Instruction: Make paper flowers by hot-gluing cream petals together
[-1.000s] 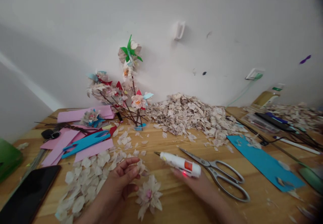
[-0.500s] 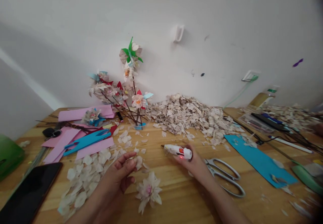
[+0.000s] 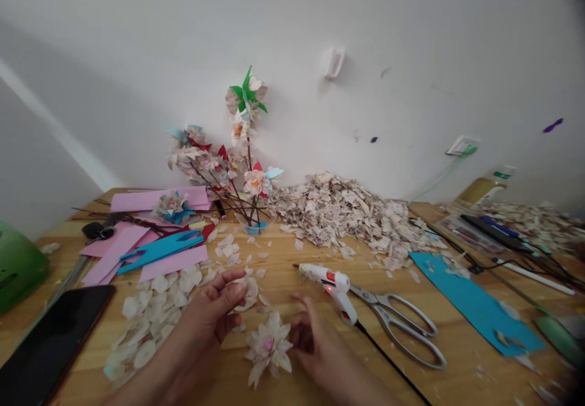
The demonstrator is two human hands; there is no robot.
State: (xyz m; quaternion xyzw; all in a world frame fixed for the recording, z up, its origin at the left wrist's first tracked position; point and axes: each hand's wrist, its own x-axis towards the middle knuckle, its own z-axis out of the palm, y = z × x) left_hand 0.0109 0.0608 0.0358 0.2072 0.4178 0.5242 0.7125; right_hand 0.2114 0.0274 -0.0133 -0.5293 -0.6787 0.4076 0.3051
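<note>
My left hand (image 3: 212, 314) has its thumb and fingers pinched on a pale dried petal (image 3: 249, 294). Below those fingers lies a layered flower (image 3: 269, 346) made of whitish petals with a pink centre. Beside the flower, my right hand (image 3: 317, 342) has bent, parted fingers close to its right edge and holds nothing that I can see; whether they touch it I cannot tell. A white glue gun (image 3: 329, 279) with a lit red light rests on the table, its nozzle toward the left. Loose petals (image 3: 159, 308) spread left of my left hand.
Scissors (image 3: 402, 324) lie right of the glue gun, whose black cord (image 3: 388, 354) runs toward me. Behind are a heap of dried petals (image 3: 342, 211) and finished flowers on twigs (image 3: 249, 202). Blue paper (image 3: 475, 302) is at right, pink paper (image 3: 173, 264) and a phone (image 3: 55, 345) at left.
My right hand has let go of the glue gun, now lying on the table, and has come down and left to the flower. My left hand has stayed almost in place.
</note>
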